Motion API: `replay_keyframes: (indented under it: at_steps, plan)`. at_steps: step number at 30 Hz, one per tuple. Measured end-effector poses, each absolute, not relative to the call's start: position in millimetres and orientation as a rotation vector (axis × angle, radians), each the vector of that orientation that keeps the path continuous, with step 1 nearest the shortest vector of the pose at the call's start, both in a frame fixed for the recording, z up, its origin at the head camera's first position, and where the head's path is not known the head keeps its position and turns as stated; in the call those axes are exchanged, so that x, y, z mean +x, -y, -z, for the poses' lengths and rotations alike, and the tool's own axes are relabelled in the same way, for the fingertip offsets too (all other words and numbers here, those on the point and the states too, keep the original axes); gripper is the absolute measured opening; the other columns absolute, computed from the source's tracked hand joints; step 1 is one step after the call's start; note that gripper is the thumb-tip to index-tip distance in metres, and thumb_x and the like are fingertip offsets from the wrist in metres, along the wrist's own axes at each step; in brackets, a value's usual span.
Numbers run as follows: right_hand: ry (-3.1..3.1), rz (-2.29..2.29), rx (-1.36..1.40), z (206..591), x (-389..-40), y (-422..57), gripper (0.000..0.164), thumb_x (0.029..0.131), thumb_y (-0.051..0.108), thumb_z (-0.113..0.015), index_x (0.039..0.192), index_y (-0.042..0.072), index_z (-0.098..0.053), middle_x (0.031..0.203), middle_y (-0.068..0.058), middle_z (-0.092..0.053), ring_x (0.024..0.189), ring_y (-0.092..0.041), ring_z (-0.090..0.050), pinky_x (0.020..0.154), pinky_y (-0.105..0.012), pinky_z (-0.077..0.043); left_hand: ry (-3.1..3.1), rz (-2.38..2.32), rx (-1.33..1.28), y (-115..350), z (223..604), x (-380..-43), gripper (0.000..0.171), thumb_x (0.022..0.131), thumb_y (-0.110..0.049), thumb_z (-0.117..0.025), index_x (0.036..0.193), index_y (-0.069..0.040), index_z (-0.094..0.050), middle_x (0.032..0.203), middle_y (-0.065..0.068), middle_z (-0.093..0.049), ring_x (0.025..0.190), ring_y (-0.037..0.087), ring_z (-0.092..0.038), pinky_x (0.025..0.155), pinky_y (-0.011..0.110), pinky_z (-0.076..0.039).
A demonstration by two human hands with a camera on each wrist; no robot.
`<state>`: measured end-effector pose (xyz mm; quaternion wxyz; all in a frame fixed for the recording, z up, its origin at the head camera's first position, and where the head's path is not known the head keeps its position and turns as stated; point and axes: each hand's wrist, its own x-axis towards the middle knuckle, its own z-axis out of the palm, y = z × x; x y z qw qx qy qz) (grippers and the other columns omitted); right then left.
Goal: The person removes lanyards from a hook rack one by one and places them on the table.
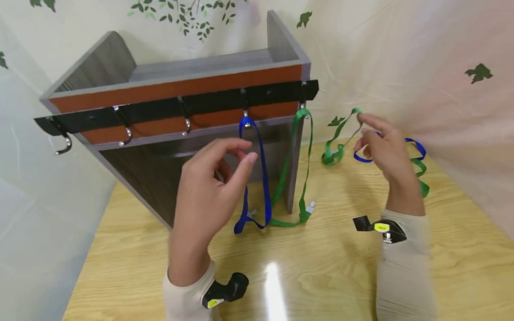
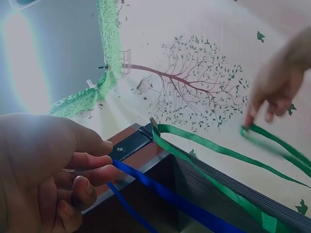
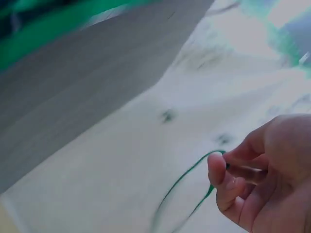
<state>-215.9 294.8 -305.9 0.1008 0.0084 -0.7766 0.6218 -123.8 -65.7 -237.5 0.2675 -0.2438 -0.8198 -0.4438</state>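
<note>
My right hand (image 1: 383, 148) pinches the top of a green lanyard (image 1: 337, 137) to the right of the rack; its lower part hangs down toward the table. The right wrist view shows the thin green loop running down from those fingertips. My left hand (image 1: 213, 188) is raised in front of the rack, thumb and forefinger curved with a small gap between their tips. Just beyond them a blue lanyard (image 1: 266, 189) hangs from a hook. Another green lanyard (image 1: 302, 187) with a pale clip hangs from the rightmost hook.
A black hook rail (image 1: 151, 113) runs across the front of the grey and brown shelf unit (image 1: 184, 82); its three left hooks are bare. A loose blue lanyard (image 1: 419, 146) and a green one (image 1: 422, 184) lie at the right on the wooden table (image 1: 322, 282).
</note>
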Motion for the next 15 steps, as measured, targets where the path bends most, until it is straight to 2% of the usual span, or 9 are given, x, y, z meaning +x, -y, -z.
replay_keyframes:
  at_steps: [2,4,6,9,12,15]
  plan:
    - [2.038,-1.821,0.171,276,-190,-287,0.045,0.108,0.009,-0.049,0.153,0.006,-0.055,0.156,-0.003,-0.048,0.066,-0.006,-0.063,0.051,-0.018,-0.042,2.191,1.200,-0.652,68,237,-121,0.020,0.100,-0.024,-0.072,0.116,-0.012,-0.076,0.098,-0.003,-0.071,0.060,0.009,-0.049,0.056,0.024,-0.042]
    - [1.857,-1.843,0.357,258,-168,-281,0.040,0.106,0.001,-0.052,0.145,-0.002,-0.061,0.147,-0.003,-0.056,0.063,-0.010,-0.062,0.047,-0.018,-0.039,2.174,1.201,-0.654,69,236,-119,0.019,0.100,-0.023,-0.073,0.115,-0.011,-0.077,0.098,-0.003,-0.071,0.060,0.009,-0.049,0.056,0.024,-0.042]
    - [1.768,-1.824,0.558,246,-146,-277,0.038,0.103,-0.007,-0.051,0.140,-0.009,-0.062,0.142,-0.009,-0.061,0.062,-0.012,-0.062,0.046,-0.019,-0.038,2.160,1.206,-0.670,69,235,-117,0.019,0.100,-0.022,-0.073,0.115,-0.011,-0.077,0.097,-0.002,-0.071,0.060,0.009,-0.049,0.056,0.024,-0.042]
    - [1.669,-1.863,0.870,238,-112,-270,0.040,0.100,-0.018,-0.045,0.138,-0.020,-0.056,0.143,-0.016,-0.058,0.064,-0.016,-0.059,0.046,-0.023,-0.034,2.126,1.220,-0.755,67,235,-114,0.018,0.099,-0.019,-0.074,0.113,-0.009,-0.076,0.095,-0.002,-0.069,0.060,0.008,-0.047,0.054,0.023,-0.041]
    - [1.716,-1.834,1.127,235,-86,-255,0.042,0.100,-0.019,-0.043,0.141,-0.022,-0.050,0.150,-0.019,-0.054,0.072,-0.015,-0.058,0.049,-0.023,-0.033,2.070,1.247,-1.049,65,235,-108,0.021,0.096,-0.018,-0.077,0.115,-0.008,-0.075,0.092,-0.003,-0.068,0.060,0.004,-0.046,0.054,0.020,-0.040]
    - [1.899,-1.654,1.307,241,-71,-237,0.044,0.102,-0.012,-0.049,0.144,-0.023,-0.045,0.158,-0.024,-0.047,0.082,-0.011,-0.057,0.058,-0.023,-0.039,2.035,1.247,-1.496,63,235,-96,0.034,0.097,-0.025,-0.075,0.126,-0.008,-0.071,0.089,-0.007,-0.068,0.062,-0.003,-0.044,0.055,0.012,-0.039]
